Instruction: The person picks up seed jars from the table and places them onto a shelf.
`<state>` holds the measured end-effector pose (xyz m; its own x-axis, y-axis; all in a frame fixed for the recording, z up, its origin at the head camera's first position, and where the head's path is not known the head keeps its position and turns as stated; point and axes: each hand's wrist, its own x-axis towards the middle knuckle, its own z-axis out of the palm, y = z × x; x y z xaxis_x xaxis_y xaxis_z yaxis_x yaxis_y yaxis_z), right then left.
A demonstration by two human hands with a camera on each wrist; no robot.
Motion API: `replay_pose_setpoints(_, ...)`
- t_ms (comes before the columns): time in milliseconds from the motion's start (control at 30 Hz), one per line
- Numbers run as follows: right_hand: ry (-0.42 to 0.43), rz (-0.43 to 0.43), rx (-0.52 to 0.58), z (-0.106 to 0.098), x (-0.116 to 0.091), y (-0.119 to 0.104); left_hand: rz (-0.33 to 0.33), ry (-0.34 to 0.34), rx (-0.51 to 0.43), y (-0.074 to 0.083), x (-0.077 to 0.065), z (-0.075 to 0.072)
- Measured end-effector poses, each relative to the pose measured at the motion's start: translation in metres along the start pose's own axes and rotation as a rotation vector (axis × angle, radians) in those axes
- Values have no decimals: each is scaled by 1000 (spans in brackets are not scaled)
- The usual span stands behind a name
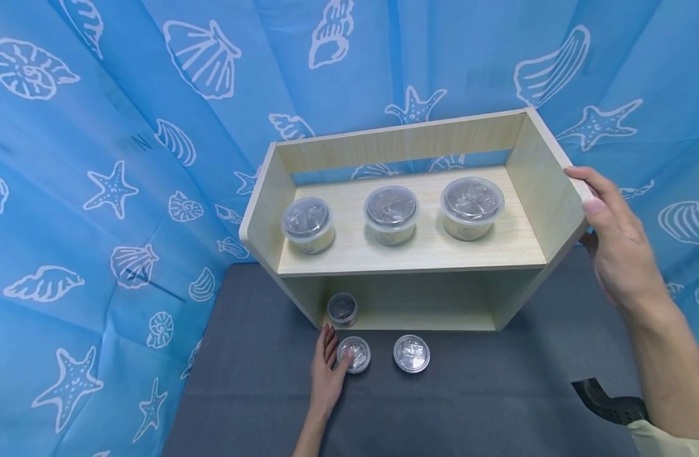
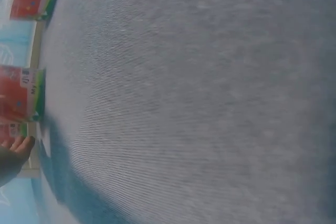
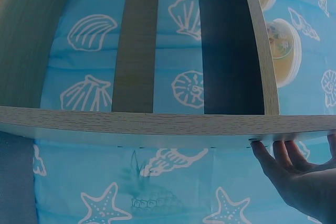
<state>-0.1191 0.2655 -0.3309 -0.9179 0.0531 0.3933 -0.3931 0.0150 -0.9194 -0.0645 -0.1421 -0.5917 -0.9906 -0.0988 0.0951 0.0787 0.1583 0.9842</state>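
Observation:
My left hand (image 1: 328, 374), fingers extended, is beside a small round lidded tub (image 1: 355, 355) on the table, its thumb overlapping the lid. Its fingertips reach the lower left corner of a pale wooden two-tier shelf (image 1: 401, 268), near another tub (image 1: 342, 309) inside. Red tub sides with a green base band show in the left wrist view, on the front tub (image 2: 18, 93). My right hand (image 1: 620, 244) holds the front edge of the shelf's right side panel; in the right wrist view its fingers (image 3: 281, 156) lie against the panel's outer face.
Three larger clear-lidded tubs, left (image 1: 307, 225), middle (image 1: 391, 214) and right (image 1: 472, 208), stand on the upper tier. One more small tub (image 1: 411, 353) sits on the grey tabletop (image 1: 469, 393) in front. A blue shell-patterned curtain (image 1: 127, 127) hangs behind and to the left.

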Motion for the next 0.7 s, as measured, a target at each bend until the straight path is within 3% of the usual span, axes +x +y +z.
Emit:
replay_pose_setpoints(233, -2, -4, 23, 1, 0, 0, -31, -47, -10, -2, -5, -3)
replay_pose_setpoints(400, -3, -10, 17, 0, 0, 0, -42, -77, 44, 0, -8, -2)
replay_pose_setpoints(700, 0, -8, 37, 1, 0, 0, -66, -98, 136, 31, -16, 4)
